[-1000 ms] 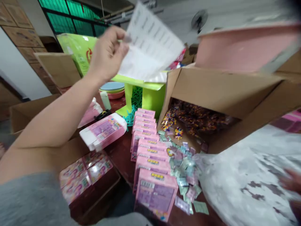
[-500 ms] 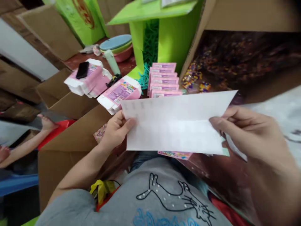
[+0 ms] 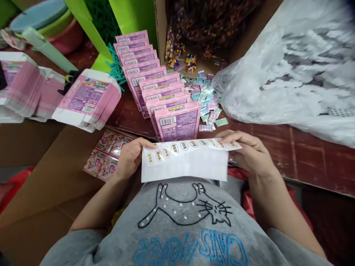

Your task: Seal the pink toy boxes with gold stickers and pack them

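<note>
A white sticker sheet (image 3: 184, 164) is stretched between my two hands, just above my lap. Its upper strip is bent over and shows a row of oval stickers with gold and reddish characters. My left hand (image 3: 132, 157) pinches the left end, thumb hidden beneath. At the other end my right hand (image 3: 248, 149) grips the strip, with fingers over the top. Directly beyond the sheet stands a row of pink boxes (image 3: 177, 123) with purple barcoded panels, one behind another.
Flattened pink cartons (image 3: 87, 96) lie stacked at left, near coloured basins (image 3: 41, 22). Small pastel sachets (image 3: 206, 99) are scattered beside a large plastic bag (image 3: 249, 85) of white pieces. An open cardboard box (image 3: 66, 159) holding printed boxes (image 3: 104, 155) sits at lower left.
My view has swung right and down. The sheet, plain white on the side facing me before, now has its upper strip folded over, showing stickers. Both hands still hold its ends.
</note>
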A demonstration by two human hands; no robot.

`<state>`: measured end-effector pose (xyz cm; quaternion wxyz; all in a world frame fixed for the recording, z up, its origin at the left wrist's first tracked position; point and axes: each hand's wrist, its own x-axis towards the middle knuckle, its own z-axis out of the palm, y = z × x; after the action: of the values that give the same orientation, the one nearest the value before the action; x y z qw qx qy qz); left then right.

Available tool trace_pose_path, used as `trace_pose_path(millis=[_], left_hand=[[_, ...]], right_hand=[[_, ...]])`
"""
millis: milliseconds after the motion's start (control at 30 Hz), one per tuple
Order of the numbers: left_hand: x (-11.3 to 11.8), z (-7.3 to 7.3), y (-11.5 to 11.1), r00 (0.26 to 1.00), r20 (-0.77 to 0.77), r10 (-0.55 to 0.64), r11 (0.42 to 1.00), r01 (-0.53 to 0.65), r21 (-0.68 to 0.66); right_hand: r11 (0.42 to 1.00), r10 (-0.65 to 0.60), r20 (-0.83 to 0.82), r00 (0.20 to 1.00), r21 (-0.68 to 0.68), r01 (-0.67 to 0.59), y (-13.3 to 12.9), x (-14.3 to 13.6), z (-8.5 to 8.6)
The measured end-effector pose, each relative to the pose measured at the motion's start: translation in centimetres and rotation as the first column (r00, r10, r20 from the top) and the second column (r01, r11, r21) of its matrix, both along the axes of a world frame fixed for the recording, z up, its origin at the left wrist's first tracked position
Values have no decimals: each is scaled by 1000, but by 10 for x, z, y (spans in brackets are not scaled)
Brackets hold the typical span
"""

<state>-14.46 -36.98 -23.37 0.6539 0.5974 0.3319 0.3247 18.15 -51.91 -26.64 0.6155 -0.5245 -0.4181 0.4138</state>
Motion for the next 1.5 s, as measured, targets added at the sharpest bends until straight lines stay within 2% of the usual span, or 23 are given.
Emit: trace_pose_path(millis=[67, 133, 233, 300, 400, 467, 533, 567, 633, 700, 900, 1000, 1167, 1267, 1333, 1500], left_hand=[[2, -3, -2, 994, -102, 31, 984, -12, 179], [5, -5, -3, 975, -198, 97, 932, -19, 363], [11, -9, -7, 958, -198, 207, 861, -83, 501], [13, -10, -8, 958, -170, 232, 863, -123, 490], [14, -6, -7, 975, -145, 165, 921, -100, 376], [14, -2, -4, 992, -119, 32, 973, -4, 230], [15, 0, -3, 992, -101, -79, 995, 85, 55], [15, 0, -3, 989, -113, -96, 995, 96, -11], [17, -2, -5, 983, -174, -55, 997, 45, -60], [19, -4, -9, 975, -220, 16, 999, -24, -32], [28, -4, -12, 971, -147, 191, 980, -182, 75], [32, -6, -6, 946, -149, 287, 955, -269, 127], [30, -10, 6, 912, -141, 385, 917, -361, 169], [25, -8, 11, 902, -118, 415, 891, -377, 254], [21, -6, 13, 901, -118, 417, 878, -367, 307], [19, -4, 15, 928, -139, 346, 893, -280, 354]], right_hand=[[993, 109, -145, 983, -30, -114, 0, -1, 0], [987, 131, -273, 953, -50, -150, 4, -5, 1], [982, 161, -292, 943, -47, -182, 11, -10, -5], [973, 211, -146, 966, -67, -223, 14, -10, -10], [964, 228, 100, 969, -162, -210, 15, -8, -12], [967, 211, 172, 962, -181, -179, 14, -5, -9], [976, 184, 213, 960, -155, -153, 15, -3, -4], [980, 176, 234, 956, -136, -147, 15, -3, -1], [986, 159, 267, 950, -94, -138, 15, -2, 2], [992, 123, 289, 950, -50, -113, 16, -2, 4], [994, 87, 273, 958, 40, -101, 20, -8, 6], [997, 15, 275, 961, 67, -35, 24, -16, 6], [993, -80, 142, 987, -77, 92, 30, -23, -5], [983, -80, 7, 997, -168, 80, 34, -17, -14], [982, -67, -51, 996, -178, 57, 34, -12, -17], [994, -78, -3, 997, -73, 77, 32, -10, -13]])
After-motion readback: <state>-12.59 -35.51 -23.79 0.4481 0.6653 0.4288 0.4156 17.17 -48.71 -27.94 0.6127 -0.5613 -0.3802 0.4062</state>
